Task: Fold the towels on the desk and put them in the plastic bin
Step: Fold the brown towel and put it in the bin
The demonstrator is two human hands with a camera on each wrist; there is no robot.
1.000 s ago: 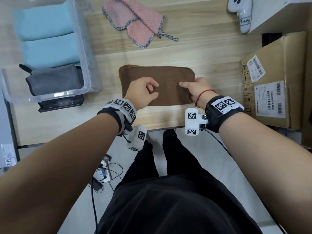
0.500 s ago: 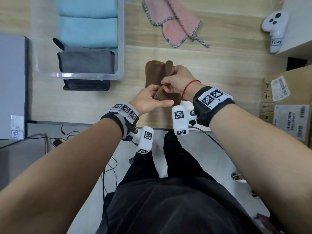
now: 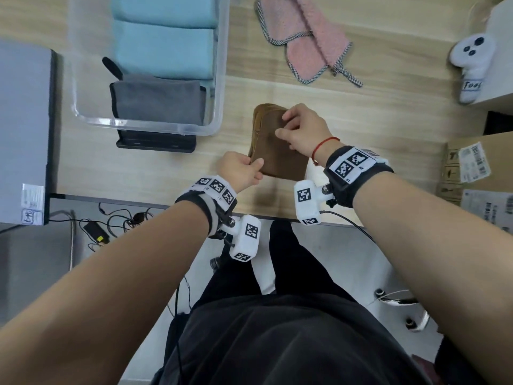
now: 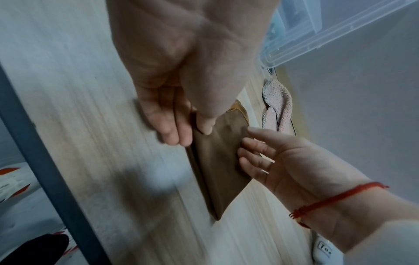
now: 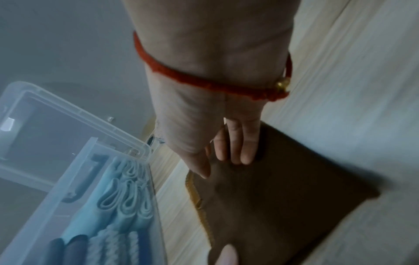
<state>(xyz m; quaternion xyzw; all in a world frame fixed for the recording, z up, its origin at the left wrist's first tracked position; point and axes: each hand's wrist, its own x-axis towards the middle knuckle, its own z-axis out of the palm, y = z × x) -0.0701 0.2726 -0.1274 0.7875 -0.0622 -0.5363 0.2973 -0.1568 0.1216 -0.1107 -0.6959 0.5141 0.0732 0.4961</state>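
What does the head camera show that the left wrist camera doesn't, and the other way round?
Only the head view shows the grey towel and blue towels inside the plastic bin, and the cardboard box on the right.

Only the left wrist view shows the left hand from beneath, thumb and fingers pinching the towel's edge.

Both show the folded brown towel, the right hand on it, and the pink towel.

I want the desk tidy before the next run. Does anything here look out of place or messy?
Only the pink towel: it lies crumpled and unfolded at the far edge of the desk, outside the plastic bin. The brown towel is folded neatly under both hands, and the towels in the bin sit in tidy rows.
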